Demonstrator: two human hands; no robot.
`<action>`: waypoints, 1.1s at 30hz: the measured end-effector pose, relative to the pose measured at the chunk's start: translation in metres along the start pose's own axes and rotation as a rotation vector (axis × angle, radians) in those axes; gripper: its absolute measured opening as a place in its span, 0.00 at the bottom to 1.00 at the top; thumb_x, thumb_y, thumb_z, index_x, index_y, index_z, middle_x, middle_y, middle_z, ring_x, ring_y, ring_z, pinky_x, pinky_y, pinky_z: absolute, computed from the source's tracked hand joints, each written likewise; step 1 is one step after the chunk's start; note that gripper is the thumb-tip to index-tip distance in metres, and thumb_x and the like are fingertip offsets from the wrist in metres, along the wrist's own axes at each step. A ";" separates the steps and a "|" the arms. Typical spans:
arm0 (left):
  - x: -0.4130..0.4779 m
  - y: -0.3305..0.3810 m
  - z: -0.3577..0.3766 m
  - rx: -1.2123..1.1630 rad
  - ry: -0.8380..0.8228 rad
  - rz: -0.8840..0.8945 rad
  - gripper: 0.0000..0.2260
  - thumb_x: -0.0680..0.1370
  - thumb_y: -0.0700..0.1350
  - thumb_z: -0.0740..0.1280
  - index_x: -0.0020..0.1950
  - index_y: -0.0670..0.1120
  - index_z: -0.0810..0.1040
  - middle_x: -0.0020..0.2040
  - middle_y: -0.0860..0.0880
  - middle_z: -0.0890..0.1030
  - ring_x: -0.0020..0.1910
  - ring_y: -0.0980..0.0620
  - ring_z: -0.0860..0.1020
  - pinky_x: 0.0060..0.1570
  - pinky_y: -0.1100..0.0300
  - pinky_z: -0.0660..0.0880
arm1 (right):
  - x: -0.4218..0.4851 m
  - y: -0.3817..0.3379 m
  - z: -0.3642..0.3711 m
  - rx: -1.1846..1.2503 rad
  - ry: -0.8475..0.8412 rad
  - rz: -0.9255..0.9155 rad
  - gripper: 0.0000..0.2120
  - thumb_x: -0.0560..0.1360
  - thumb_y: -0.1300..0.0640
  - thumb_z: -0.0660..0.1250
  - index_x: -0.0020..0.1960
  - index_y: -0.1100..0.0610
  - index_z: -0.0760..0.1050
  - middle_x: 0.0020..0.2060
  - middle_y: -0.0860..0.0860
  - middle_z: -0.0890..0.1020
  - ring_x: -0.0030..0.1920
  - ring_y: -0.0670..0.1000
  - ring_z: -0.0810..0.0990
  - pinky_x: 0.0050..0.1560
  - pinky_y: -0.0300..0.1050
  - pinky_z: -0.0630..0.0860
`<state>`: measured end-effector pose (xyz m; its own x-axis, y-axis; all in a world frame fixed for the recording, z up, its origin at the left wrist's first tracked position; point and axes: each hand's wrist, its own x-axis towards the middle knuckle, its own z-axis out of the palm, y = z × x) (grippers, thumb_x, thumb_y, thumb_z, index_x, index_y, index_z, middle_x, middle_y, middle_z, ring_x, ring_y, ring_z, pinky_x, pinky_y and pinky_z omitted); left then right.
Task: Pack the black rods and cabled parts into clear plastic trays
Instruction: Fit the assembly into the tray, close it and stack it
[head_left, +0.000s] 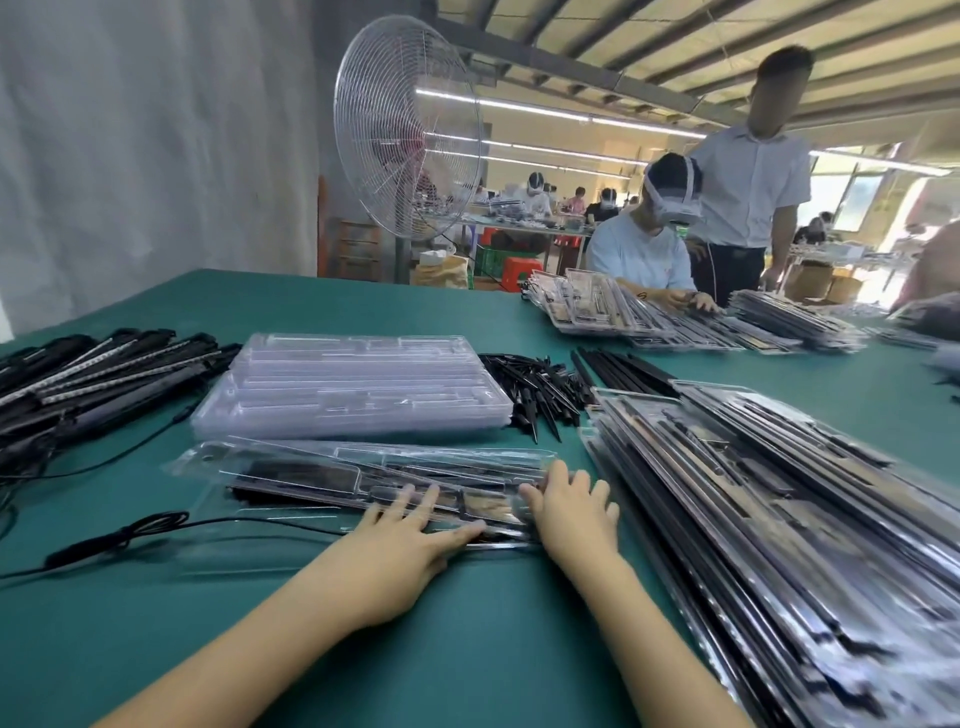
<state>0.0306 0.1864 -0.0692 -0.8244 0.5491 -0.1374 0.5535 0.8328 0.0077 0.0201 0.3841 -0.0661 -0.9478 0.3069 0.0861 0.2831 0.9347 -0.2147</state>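
A clear plastic tray (291, 470) holding black rods lies flat on the green table (467, 649) just in front of me. My left hand (402, 545) lies on its near right part with the fingers spread and straight, the thumb along the front edge. My right hand (574, 512) rests on the tray's right end, fingers straight. A black cable (130, 532) trails left from the tray across the table. Behind it sits a stack of empty clear trays (353, 384).
Packed trays (779, 519) are heaped at my right. Black cabled rods (78, 374) pile at the far left, small black spikes (540, 384) and loose rods (618, 366) sit behind. Across the table a seated person (644, 244) works beside more trays (675, 317), a standing fan (408, 135) behind.
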 end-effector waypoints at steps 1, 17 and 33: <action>0.000 0.001 0.000 -0.009 -0.008 0.000 0.21 0.83 0.53 0.46 0.72 0.72 0.42 0.78 0.47 0.38 0.76 0.43 0.38 0.73 0.45 0.44 | -0.002 0.003 0.004 0.042 0.037 0.004 0.24 0.79 0.39 0.50 0.65 0.55 0.63 0.65 0.55 0.69 0.65 0.58 0.65 0.62 0.53 0.64; -0.006 0.011 -0.005 0.042 -0.017 -0.078 0.22 0.84 0.50 0.45 0.74 0.68 0.42 0.77 0.39 0.39 0.76 0.41 0.38 0.74 0.46 0.43 | 0.001 0.013 0.006 0.136 -0.059 -0.086 0.28 0.77 0.34 0.46 0.74 0.42 0.56 0.76 0.51 0.55 0.74 0.53 0.55 0.69 0.56 0.52; -0.031 0.002 -0.065 -0.461 0.232 0.247 0.13 0.78 0.59 0.57 0.56 0.62 0.78 0.52 0.57 0.83 0.51 0.59 0.80 0.52 0.58 0.76 | 0.006 0.012 0.006 0.127 -0.039 -0.072 0.28 0.77 0.34 0.50 0.73 0.44 0.61 0.69 0.56 0.64 0.69 0.56 0.59 0.66 0.52 0.56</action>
<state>0.0498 0.1759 -0.0004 -0.7104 0.6889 0.1440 0.6668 0.5934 0.4508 0.0171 0.3965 -0.0741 -0.9707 0.2303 0.0682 0.1957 0.9232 -0.3308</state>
